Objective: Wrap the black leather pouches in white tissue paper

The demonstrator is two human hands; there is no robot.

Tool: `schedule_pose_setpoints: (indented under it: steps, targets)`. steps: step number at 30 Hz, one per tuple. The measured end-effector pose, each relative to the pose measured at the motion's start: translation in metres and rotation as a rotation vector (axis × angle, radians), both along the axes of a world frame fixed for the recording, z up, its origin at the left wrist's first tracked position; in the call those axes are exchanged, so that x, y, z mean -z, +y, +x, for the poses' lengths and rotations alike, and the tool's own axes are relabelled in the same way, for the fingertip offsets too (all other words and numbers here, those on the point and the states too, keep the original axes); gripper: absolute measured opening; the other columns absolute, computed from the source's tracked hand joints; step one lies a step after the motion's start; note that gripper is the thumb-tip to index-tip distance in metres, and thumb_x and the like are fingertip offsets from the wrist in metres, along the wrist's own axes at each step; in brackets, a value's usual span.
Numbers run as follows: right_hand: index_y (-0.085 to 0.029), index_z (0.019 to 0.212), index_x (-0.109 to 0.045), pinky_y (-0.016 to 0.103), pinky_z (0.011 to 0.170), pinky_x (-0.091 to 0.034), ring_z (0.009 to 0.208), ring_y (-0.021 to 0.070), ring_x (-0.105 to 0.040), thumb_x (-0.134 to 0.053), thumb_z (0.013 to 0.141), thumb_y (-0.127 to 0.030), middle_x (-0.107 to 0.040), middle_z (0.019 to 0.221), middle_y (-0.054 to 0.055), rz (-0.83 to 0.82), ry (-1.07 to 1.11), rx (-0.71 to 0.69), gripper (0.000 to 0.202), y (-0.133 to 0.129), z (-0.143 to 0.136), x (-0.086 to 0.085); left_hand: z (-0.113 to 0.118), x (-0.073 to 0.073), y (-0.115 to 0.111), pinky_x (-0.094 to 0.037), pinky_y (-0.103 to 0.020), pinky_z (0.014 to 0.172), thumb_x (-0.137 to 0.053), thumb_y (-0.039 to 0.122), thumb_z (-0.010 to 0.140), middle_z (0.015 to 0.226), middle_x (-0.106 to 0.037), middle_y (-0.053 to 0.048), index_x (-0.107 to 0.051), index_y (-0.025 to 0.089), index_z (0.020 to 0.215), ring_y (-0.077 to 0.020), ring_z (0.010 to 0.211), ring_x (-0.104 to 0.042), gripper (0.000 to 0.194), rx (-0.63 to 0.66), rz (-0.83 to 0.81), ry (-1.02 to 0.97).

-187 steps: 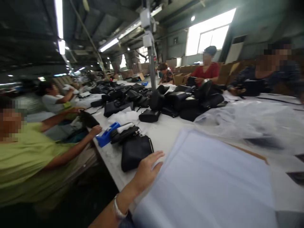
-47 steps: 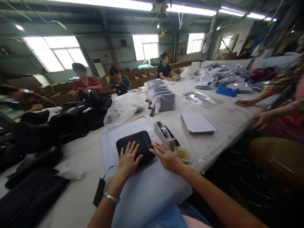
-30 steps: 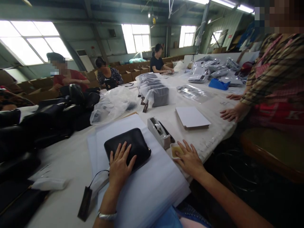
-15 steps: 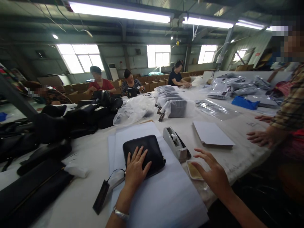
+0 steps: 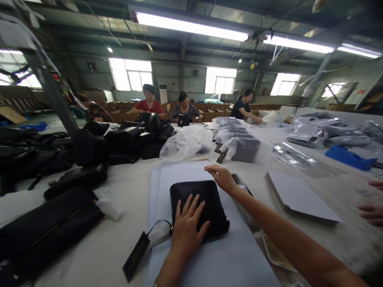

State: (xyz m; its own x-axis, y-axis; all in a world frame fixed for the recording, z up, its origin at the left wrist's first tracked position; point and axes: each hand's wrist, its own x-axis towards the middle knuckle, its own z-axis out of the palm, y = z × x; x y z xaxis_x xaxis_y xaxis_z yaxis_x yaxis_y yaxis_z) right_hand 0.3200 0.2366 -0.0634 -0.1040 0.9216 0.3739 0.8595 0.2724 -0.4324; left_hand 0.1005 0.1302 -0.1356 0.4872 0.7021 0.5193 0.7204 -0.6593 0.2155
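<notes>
A small black bag [image 5: 200, 199] lies flat on a stack of white paper sheets [image 5: 245, 255]. My left hand [image 5: 190, 223] rests on the bag with its fingers spread. A black tag [image 5: 136, 257] hangs off the bag's left side by a cord. Above the bag's top right corner is my right hand [image 5: 221, 177], its fingertips pressed together; whatever they may hold is too small to make out. Behind my right wrist and forearm, the tape dispenser [image 5: 242, 199] is partly hidden.
Black bags [image 5: 125, 139] are heaped at the left. Wrapped grey items [image 5: 243, 149] stand in a row behind the sheets. A white board stack [image 5: 299, 195] lies at the right, near a person's hands [image 5: 372, 215]. Other people sit across the table.
My right hand has swung up and left, from beside the dispenser to above the bag's corner, and its fingers have closed. My left hand stays on the bag. The view has turned left.
</notes>
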Motion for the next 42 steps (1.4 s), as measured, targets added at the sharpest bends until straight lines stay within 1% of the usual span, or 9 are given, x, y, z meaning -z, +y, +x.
schedule_pose_setpoints:
  steps: [3, 7, 11, 16, 23, 29, 34, 38, 42]
  targets:
    - [-0.020, 0.125, -0.066, 0.035, 0.112, -0.036, 0.129, 0.0216, -0.052, -0.049, 0.096, -0.027, -0.062, 0.135, 0.008, -0.165, -0.105, 0.046, 0.034, 0.053, -0.003, 0.013, -0.001, 0.001, 0.000, -0.031, -0.063, 0.115, -0.055, 0.041, 0.092, 0.156, -0.037, 0.000, -0.042, 0.031, 0.146, -0.0294, 0.144, -0.034, 0.056, -0.005, -0.021, -0.018]
    - [-0.009, 0.140, -0.052, 0.046, 0.116, -0.026, 0.145, 0.0327, -0.027, -0.060, 0.090, -0.041, -0.038, 0.153, 0.019, -0.401, -0.244, 0.196, 0.059, 0.101, -0.005, 0.035, -0.002, 0.001, 0.001, -0.034, -0.064, 0.114, -0.053, 0.040, 0.093, 0.158, -0.032, 0.003, -0.039, 0.033, 0.147, -0.0291, 0.144, -0.033, 0.057, -0.003, -0.040, -0.021]
    - [-0.012, 0.149, -0.038, 0.058, 0.115, -0.020, 0.149, 0.0378, -0.009, -0.051, 0.093, -0.052, -0.018, 0.162, 0.017, -0.533, -0.333, 0.339, 0.070, 0.125, -0.007, 0.059, -0.002, 0.002, 0.002, -0.036, -0.065, 0.111, -0.056, 0.037, 0.091, 0.159, -0.028, 0.003, -0.038, 0.032, 0.148, -0.0303, 0.144, -0.034, 0.060, 0.004, -0.040, -0.019]
    - [-0.011, 0.136, -0.055, 0.058, 0.113, -0.025, 0.148, 0.0373, -0.015, -0.048, 0.097, -0.049, -0.027, 0.159, 0.017, -0.506, -0.380, 0.328, 0.055, 0.133, -0.005, 0.075, -0.002, 0.006, 0.005, -0.041, -0.065, 0.108, -0.060, 0.032, 0.087, 0.158, -0.029, 0.003, -0.039, 0.032, 0.148, -0.0315, 0.142, -0.037, 0.065, 0.004, -0.007, -0.012]
    - [-0.016, 0.111, -0.066, 0.050, 0.103, -0.043, 0.119, 0.0241, -0.058, -0.060, 0.095, -0.036, -0.063, 0.128, 0.009, -0.244, -0.347, 0.225, 0.027, 0.125, 0.003, 0.068, -0.002, 0.014, 0.011, -0.042, -0.062, 0.108, -0.063, 0.037, 0.085, 0.157, -0.032, 0.001, -0.039, 0.032, 0.148, -0.0328, 0.140, -0.040, 0.068, 0.023, 0.032, -0.018]
    - [-0.025, 0.093, -0.074, 0.038, 0.095, -0.050, 0.108, 0.0227, -0.066, -0.062, 0.091, -0.028, -0.072, 0.115, 0.004, 0.024, -0.235, 0.221, 0.013, 0.114, 0.003, 0.053, -0.003, 0.011, 0.008, -0.040, -0.061, 0.110, -0.060, 0.036, 0.087, 0.157, -0.034, 0.000, -0.038, 0.033, 0.149, -0.0322, 0.141, -0.039, 0.065, 0.010, 0.032, -0.025]
    - [-0.028, 0.093, -0.074, 0.035, 0.094, -0.052, 0.103, 0.0198, -0.068, -0.060, 0.090, -0.029, -0.074, 0.111, -0.001, 0.266, -0.126, 0.115, 0.014, 0.083, 0.003, 0.026, -0.003, 0.004, 0.001, -0.037, -0.065, 0.111, -0.059, 0.037, 0.090, 0.156, -0.037, 0.000, -0.041, 0.035, 0.146, -0.0321, 0.142, -0.038, 0.059, 0.016, -0.035, -0.047]
    - [-0.027, 0.094, -0.073, 0.037, 0.097, -0.051, 0.104, 0.0201, -0.067, -0.061, 0.091, -0.031, -0.073, 0.114, 0.001, 0.403, -0.053, 0.043, 0.013, 0.041, 0.006, 0.009, -0.009, -0.011, 0.004, -0.037, -0.060, 0.113, -0.055, 0.030, 0.093, 0.150, -0.047, -0.006, -0.035, 0.031, 0.149, -0.0286, 0.139, -0.043, 0.060, 0.032, -0.122, -0.135]
    - [-0.027, 0.093, -0.072, 0.038, 0.102, -0.048, 0.107, 0.0194, -0.066, -0.061, 0.092, -0.030, -0.071, 0.117, 0.000, 0.501, -0.027, -0.072, 0.011, -0.001, 0.013, 0.005, -0.016, -0.046, 0.043, -0.044, -0.046, 0.110, -0.050, 0.018, 0.094, 0.156, -0.038, -0.010, -0.022, 0.029, 0.154, -0.0249, 0.142, -0.039, 0.066, -0.062, -0.014, -0.261]
